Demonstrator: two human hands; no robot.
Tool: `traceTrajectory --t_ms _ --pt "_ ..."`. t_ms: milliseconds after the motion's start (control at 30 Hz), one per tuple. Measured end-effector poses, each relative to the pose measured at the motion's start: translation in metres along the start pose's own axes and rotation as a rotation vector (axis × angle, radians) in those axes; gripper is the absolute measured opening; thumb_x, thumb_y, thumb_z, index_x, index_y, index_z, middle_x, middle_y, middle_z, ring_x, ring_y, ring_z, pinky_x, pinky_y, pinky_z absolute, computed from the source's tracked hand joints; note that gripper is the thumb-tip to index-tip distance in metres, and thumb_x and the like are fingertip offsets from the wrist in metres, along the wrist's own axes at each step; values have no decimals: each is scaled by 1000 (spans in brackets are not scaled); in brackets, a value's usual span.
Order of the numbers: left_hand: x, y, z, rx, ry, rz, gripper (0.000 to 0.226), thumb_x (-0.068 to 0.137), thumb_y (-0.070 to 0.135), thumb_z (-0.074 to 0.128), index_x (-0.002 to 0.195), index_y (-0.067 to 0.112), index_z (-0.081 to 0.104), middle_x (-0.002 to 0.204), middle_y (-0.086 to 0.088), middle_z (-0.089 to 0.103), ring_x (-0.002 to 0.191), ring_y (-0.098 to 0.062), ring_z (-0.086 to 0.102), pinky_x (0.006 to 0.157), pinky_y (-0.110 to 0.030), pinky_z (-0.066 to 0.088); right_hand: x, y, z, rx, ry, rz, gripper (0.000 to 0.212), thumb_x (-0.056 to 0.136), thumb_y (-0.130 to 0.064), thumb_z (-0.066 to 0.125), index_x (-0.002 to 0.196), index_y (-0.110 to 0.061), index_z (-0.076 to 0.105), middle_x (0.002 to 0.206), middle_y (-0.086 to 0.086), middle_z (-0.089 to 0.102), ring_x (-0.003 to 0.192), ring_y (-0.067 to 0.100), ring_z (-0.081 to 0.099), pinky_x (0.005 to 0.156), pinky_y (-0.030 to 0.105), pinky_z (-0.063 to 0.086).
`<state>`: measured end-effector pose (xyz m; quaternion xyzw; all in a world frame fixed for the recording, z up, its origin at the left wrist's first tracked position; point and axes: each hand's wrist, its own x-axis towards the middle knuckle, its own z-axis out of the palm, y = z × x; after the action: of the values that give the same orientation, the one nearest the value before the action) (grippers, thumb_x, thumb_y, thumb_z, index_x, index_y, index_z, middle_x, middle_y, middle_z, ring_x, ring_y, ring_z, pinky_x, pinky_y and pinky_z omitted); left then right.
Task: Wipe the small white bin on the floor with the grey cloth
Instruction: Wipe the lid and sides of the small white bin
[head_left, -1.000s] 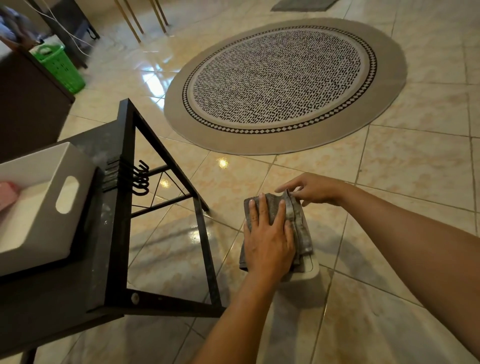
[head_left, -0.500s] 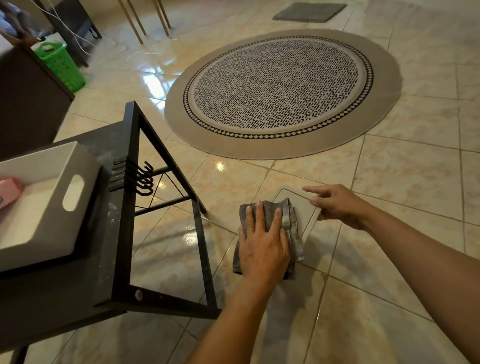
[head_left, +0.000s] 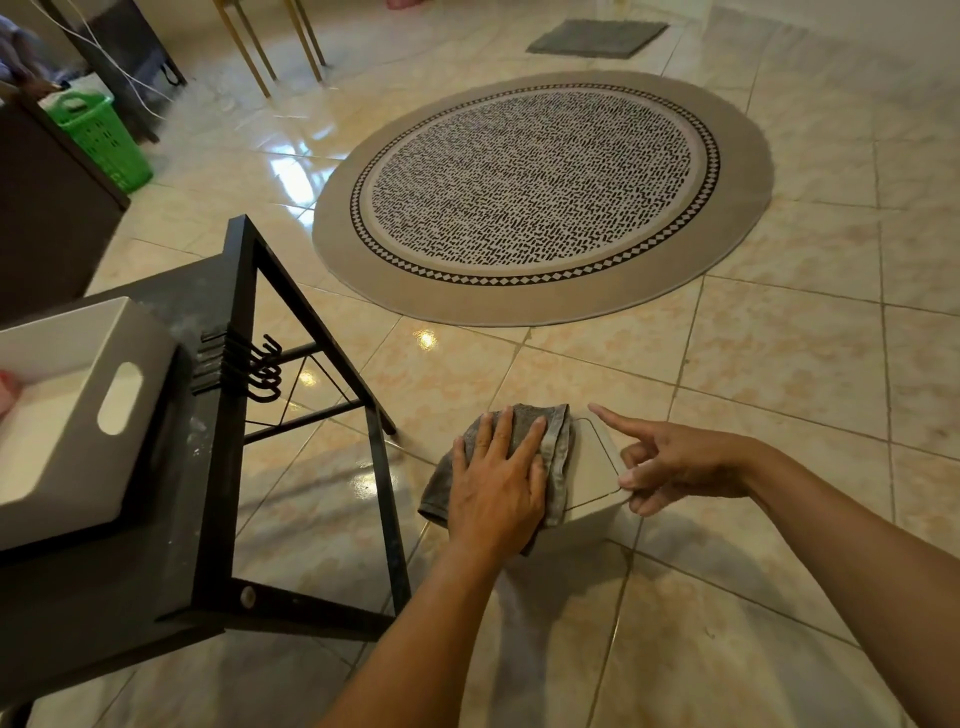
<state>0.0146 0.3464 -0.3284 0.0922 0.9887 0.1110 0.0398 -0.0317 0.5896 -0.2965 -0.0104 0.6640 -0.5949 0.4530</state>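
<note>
left hand (head_left: 493, 493): fingers flat, spread, pressing grey cloth (head_left: 556, 447) onto bin (head_left: 597, 467) top to wipe
right hand (head_left: 675, 462): loosely curled, forefinger out, steadying bin edge

my left hand (head_left: 496, 486): flat, palm down, fingers spread | my right hand (head_left: 675, 462): forefinger straight, other fingers curled
</note>
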Motion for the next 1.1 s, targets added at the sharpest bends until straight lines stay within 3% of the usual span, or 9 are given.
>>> traceTrajectory --t_ms 200,333,533,600,767,967,1100 --pt "0 1 -2 -3 19 -65 61 94 51 4 154 39 9 165 -2 4 150 -24 -5 119 -52 -4 11 5 7 93 18 -44 96 87 16 59 153 -42 22 74 7 44 63 17 58 76 38 62" --pt "-19 15 4 -23 79 -48 55 100 50 17 153 41 9 163 0 -2 149 -24 -10 118 -50 -9 15 8 13 85 0 -54 98 87 15 61 152 -45 21 72 6 41 59 13 56 79 41 61" --pt "-12 6 8 -5 86 -13 55 100 55 18 153 44 6 163 3 -4 149 -21 -13 118 -49 -12 16 1 12 -30 12 -40 101 84 7 69 150 -51 20 70 6 53 70 23 66 75 38 59" --pt "-9 -1 7 -9 66 6 55 100 56 17 153 44 6 164 4 -4 149 -20 -14 119 -50 -10 20 -1 15 -73 65 -80 92 86 2 69 151 -45 24 73 6 56 73 21 66 69 33 56" --pt "-7 -11 8 -2 43 56 55 99 57 16 153 45 6 164 5 -5 149 -19 -13 120 -51 -4 29 5 28 -141 241 -210 47 99 -11 55 141 -28 43 80 8 61 65 12 59 57 25 46" --pt "-10 -4 10 -6 81 12 55 100 56 19 153 44 9 164 4 -1 149 -19 -12 120 -52 -3 30 11 34 -172 315 -273 43 100 -10 52 139 -28 47 82 13 58 62 13 57 56 25 51" --pt "-15 17 9 -20 89 -48 59 98 60 20 153 42 7 162 1 -6 149 -23 -14 118 -50 -12 32 10 36 -140 315 -272 44 99 -6 52 138 -28 49 83 17 54 65 20 57 56 25 54"
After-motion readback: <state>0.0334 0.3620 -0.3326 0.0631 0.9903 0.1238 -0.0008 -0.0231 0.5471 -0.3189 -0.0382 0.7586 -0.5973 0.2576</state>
